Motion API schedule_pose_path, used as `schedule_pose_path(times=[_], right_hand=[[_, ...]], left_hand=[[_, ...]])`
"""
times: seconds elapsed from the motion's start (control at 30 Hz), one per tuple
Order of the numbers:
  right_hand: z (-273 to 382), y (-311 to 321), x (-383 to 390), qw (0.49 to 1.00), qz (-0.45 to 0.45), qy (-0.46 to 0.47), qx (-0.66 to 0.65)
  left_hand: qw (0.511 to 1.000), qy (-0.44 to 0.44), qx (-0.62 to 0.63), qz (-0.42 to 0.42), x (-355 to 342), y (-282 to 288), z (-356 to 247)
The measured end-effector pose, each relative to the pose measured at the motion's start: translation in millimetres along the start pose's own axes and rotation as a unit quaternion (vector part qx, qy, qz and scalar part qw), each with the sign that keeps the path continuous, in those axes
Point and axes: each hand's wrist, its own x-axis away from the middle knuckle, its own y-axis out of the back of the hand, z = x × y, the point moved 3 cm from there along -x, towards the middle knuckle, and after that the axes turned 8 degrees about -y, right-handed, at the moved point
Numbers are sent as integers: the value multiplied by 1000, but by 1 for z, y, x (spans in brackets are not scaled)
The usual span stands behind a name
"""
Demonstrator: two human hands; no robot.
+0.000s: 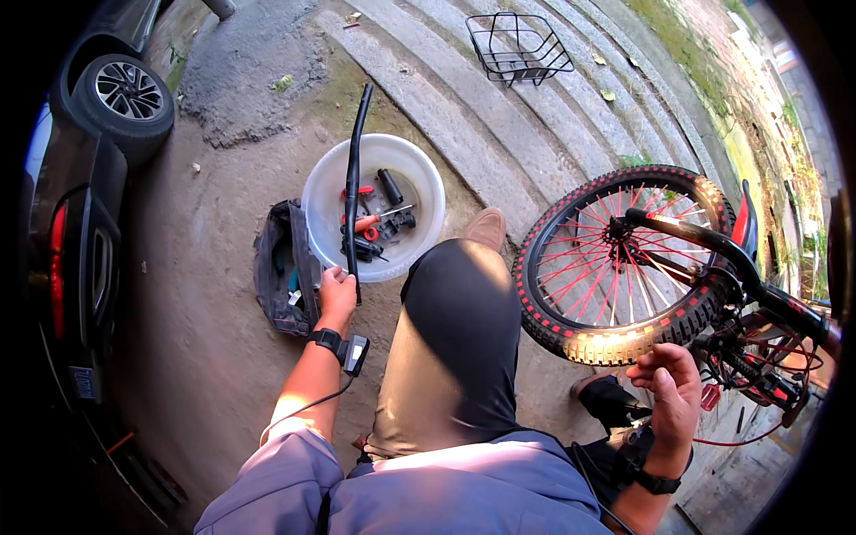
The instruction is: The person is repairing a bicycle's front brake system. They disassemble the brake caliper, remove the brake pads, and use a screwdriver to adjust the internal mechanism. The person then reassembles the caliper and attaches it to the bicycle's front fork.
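My left hand (337, 294) grips the lower end of a long black curved strip (354, 169), like a bicycle mudguard, which stands up over a white round tub (325, 187) holding tools with red and black handles (370, 218). My right hand (670, 385) hovers close to a bicycle wheel (615, 267) with red spokes and a black knobby tyre; its fingers are curled and I cannot make out anything in them. The wheel sits in a black and red bicycle frame (758, 294) at my right. My bent knee in dark trousers (459, 321) lies between both hands.
A dark tool bag (281, 267) lies left of the tub. A black wire basket (519, 45) rests on curved concrete steps at the top. A dark parked car with a wheel (125, 94) fills the left edge. The ground is bare dirt.
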Motion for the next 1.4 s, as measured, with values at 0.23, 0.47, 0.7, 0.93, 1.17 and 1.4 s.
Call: schedule_pose_path(times=[0.23,0.47,0.7,0.93,1.17,1.4], right_hand=[[-8,30,25,999,-29,38,-8],[-23,121,69,982,-168,58,-69],[-53,178,134,948,-246,79,-185],[-93,197,145,926,-279,77,-243],[-118,217,116,905,-243,112,-332],[-123,227,102,917,-222,84,-320]], left_hand=[[976,-114,183,6,-13,9,-37],[952,-170,254,10,46,33,-267],[856,-403,296,129,73,34,-371],[757,-481,341,282,180,-28,-469],[754,-443,223,430,212,-126,-443],[695,-583,112,406,234,-139,-445]])
